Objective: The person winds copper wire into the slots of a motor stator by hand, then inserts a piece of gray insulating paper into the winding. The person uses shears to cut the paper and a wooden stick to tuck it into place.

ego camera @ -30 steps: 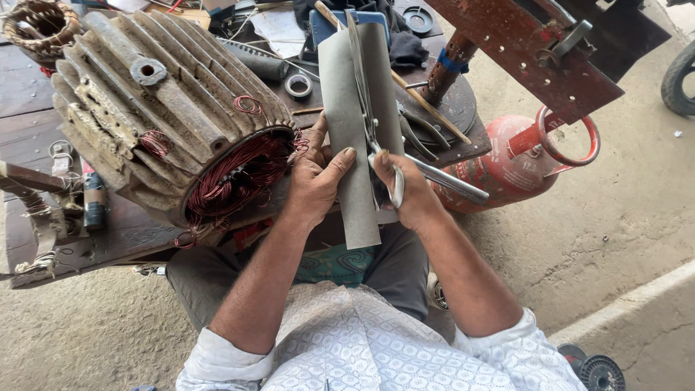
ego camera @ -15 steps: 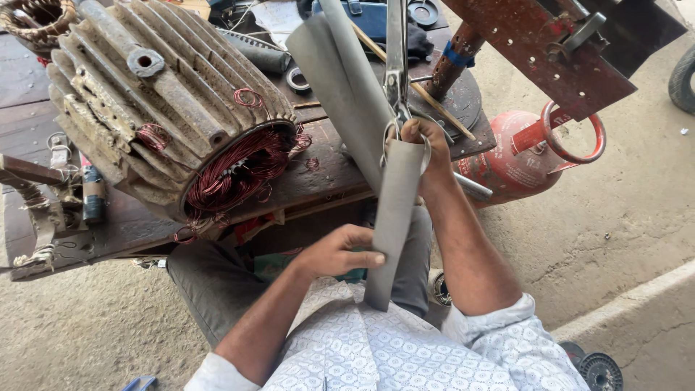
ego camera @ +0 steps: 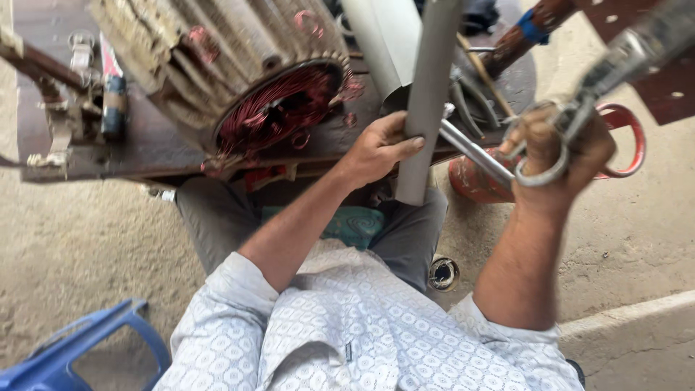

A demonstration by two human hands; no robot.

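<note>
A ribbed motor lies far left on the bench. The left hand is closed around a grey strip at centre. To the right, the raised right hand grips scissors.

One motor stator, one scissors, two hands

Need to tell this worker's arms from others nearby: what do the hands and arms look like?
Both the left hand and right hand are bare, without gloves or visible jewellery. The forearms are uncovered; pale shirt sleeves with a small repeating diamond pattern are rolled up near the elbows.
</note>
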